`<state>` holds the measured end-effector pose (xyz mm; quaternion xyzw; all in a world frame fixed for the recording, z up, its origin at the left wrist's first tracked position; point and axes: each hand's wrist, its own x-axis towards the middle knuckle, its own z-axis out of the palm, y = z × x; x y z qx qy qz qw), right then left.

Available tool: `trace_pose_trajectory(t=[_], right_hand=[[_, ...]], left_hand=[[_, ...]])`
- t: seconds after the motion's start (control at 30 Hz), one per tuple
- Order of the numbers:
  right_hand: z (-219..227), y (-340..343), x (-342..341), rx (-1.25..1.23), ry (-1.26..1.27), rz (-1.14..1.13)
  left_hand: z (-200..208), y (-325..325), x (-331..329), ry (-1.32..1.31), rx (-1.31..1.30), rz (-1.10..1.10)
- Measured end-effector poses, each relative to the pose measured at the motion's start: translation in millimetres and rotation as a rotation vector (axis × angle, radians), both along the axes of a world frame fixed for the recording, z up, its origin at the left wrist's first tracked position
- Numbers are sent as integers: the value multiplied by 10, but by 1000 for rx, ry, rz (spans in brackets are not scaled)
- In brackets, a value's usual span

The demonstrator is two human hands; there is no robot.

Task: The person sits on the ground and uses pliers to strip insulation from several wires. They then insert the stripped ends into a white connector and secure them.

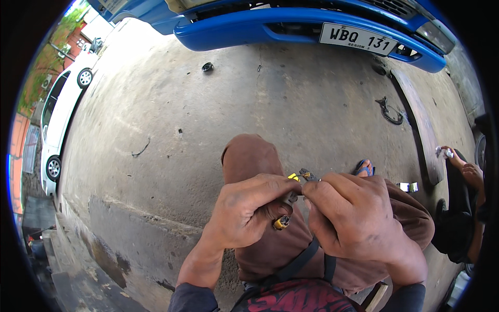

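Note:
Close together above my lap, both hands are closed around small parts. My left hand point(244, 210) grips a small yellow-ended part point(281, 222), whose dark hollow end points down toward me; it looks like an electrical connector, though fingers cover much of it. My right hand point(353, 216) is pinched beside it, fingertips nearly meeting the left ones. A thin light-coloured sliver shows between the fingertips. Past the fingertips stick out a bright yellow bit point(293, 177) and a dark grey piece point(307, 174); how they join the held part is hidden.
A blue vehicle's bumper point(249, 31) spans the far side. On the concrete floor lie a black round piece point(207, 67) and a coiled black cable point(391, 113). At right, a long plank point(418, 125) lies near another person's hand point(472, 174). A white car point(61, 112) stands far left.

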<state>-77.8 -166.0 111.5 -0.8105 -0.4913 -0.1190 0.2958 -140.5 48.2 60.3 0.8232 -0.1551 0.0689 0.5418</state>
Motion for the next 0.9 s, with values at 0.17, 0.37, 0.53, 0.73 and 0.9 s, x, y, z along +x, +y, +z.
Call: trace_pose_trajectory(t=[0.17,0.37,0.53,0.73,0.9], right_hand=[[-183,58,66,-55,43,-20],[-323,124,120,-74,37,-6],[-380,200,122,-107,37,1],[-468,231,51,-171,-72,2],[-491,271,-22,-239,-116,-36]], left_hand=[[-194,1,83,58,-47,-33],[-373,62,134,97,-168,-44],[-406,110,142,110,-147,-53],[-394,104,151,73,-161,-49],[-393,111,155,24,-113,-45]])
